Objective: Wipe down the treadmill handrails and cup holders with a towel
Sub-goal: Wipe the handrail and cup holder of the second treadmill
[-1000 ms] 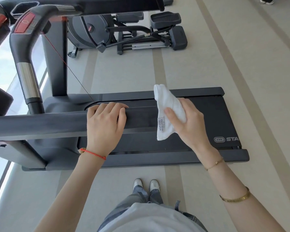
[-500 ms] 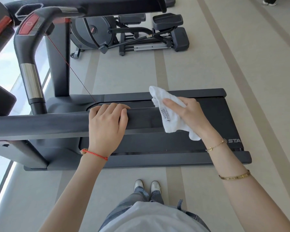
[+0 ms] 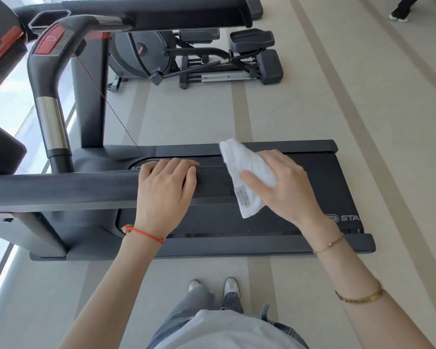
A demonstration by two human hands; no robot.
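Towel (image 3: 247,170) pinched betw. thumb & fingers (image 3: 275,157) of right hand (image 3: 285,187)

Left hand (image 3: 165,195) rests palm-down on the near handrail (image 3: 61,188), fingers curled over its far edge. Just beside it, the right hand (image 3: 285,190) grips a bunched white towel (image 3: 247,172) against the same rail, label tag hanging down. Treadmill deck (image 3: 320,187) lies below both hands.

A pale floor (image 3: 312,102) with darker tan stripes fills the room — an elliptical machine (image 3: 194,56) stands on it, and bright daylight enters through a window (image 3: 8,107) to the elliptical's left.
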